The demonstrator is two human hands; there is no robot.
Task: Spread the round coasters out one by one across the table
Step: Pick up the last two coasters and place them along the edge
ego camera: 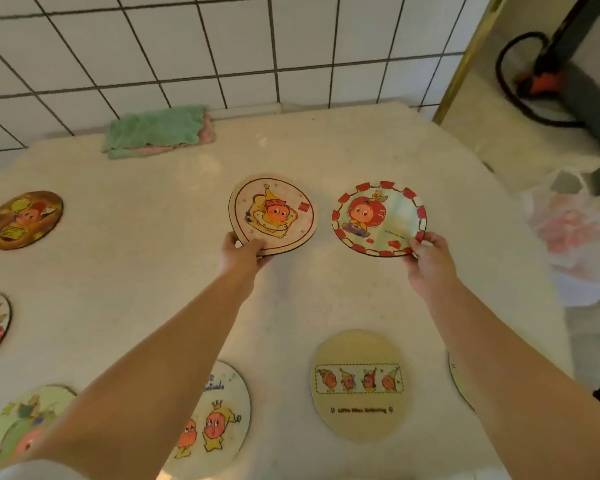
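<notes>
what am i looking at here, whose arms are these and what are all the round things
There is no machine here. The one picture comes from a camera worn on a person's head, looking forward and down, so the two bare arms are the wearer's own. The left hand holds a cream coaster by its near edge; the right hand holds a red-bordered coaster the same way. More round picture coasters already lie spread on the pale table, among them a dark brown one at far left and a yellow one near the right arm. A folded green cloth rests by the tiled wall.
</notes>
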